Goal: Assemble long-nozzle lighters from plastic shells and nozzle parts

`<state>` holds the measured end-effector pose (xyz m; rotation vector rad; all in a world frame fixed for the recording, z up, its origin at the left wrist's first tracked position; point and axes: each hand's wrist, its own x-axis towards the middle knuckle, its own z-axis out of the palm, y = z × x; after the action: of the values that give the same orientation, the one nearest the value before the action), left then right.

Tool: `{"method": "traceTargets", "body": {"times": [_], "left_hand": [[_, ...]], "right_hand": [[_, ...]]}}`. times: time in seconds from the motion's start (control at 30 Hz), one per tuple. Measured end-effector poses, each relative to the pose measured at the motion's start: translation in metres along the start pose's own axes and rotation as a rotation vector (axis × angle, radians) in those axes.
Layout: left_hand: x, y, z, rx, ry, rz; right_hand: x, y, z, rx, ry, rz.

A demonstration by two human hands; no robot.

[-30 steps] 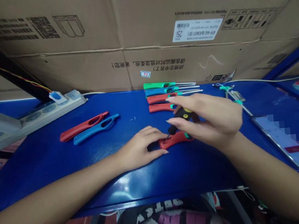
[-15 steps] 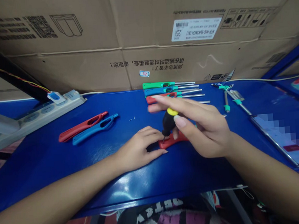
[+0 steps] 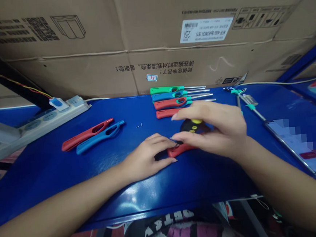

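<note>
My left hand (image 3: 151, 156) rests on the table and grips the near-left end of a red gas lighter (image 3: 177, 151) between fingers and thumb. In my right hand (image 3: 220, 130) is a stubby black-and-yellow screwdriver (image 3: 190, 126), held tilted over that lighter. Its shaft points down-left to the lighter's end, beside my left fingertips. My right hand and the handle hide the rest of the lighter. Two tiny screws (image 3: 139, 125) lie behind my left hand.
At left lie a red lighter casing (image 3: 86, 135) and a blue one (image 3: 100, 137), near a power strip (image 3: 40, 120). Several finished-looking lighters (image 3: 170, 103) are lined up at the back, before a cardboard box (image 3: 89, 74). A phone (image 3: 297, 147) and metal tube parts (image 3: 258, 112) sit at right.
My right hand has tipped the screwdriver from nearly upright to a lower slant, its handle swinging right and toward the table. My left hand stays in place on the lighter.
</note>
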<state>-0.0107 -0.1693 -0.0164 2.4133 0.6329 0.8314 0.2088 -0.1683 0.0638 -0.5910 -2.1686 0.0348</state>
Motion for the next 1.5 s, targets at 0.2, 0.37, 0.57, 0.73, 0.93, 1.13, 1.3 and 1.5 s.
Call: {"method": "traceTargets", "body": {"times": [0.2,0.37,0.57,0.73,0.93,1.13,1.3,1.5], "left_hand": [[0.0,0.001,0.0,-0.013,-0.02,-0.014],[0.0,0.0,0.0,-0.016,-0.012,-0.005],[0.0,0.0,0.0,-0.006,-0.012,-0.006],[0.0,0.0,-0.001,-0.011,-0.021,-0.014],[0.0,0.001,0.0,-0.01,-0.015,-0.004],[0.0,0.001,0.0,-0.02,0.004,-0.008],[0.001,0.002,-0.001,-0.018,-0.009,-0.012],[0.001,0.003,-0.002,-0.017,-0.027,-0.026]], "right_hand": [[-0.002,-0.005,0.003,0.047,-0.088,0.075],[-0.003,-0.002,0.004,-0.072,-0.017,0.043],[-0.002,0.001,0.006,0.161,-0.083,0.097],[-0.001,0.0,0.004,0.017,0.0,0.036],[-0.002,0.004,-0.003,0.01,-0.004,0.025],[-0.004,0.011,-0.005,-0.042,-0.025,-0.056],[-0.001,0.011,0.0,-0.016,0.045,-0.033],[-0.001,0.01,-0.001,0.131,-0.07,0.076]]}}
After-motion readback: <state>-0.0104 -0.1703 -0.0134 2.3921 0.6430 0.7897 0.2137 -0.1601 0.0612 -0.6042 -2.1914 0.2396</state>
